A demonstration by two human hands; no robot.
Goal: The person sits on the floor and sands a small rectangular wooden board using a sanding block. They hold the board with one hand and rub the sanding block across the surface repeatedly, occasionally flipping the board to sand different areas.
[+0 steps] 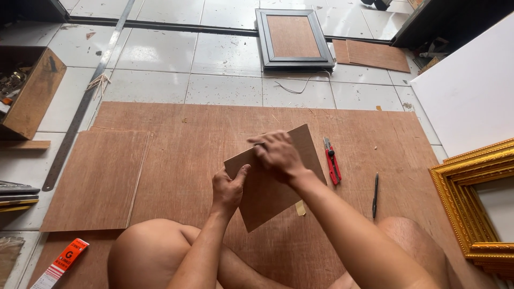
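Both hands, left hand (227,190) and right hand (278,155), grip the cut hardboard panel (267,198), fingers closed on its edges; red utility knife (332,160) lies unused just right of them.

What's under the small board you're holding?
Under the small board: the large plywood sheet and a protruding yellowish scrap. Anything else beneath is covered.

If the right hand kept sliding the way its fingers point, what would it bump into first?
The right hand points left across the small brown board. Past the board's edge, it would probably first meet the stack of thin boards, though depth is unclear.
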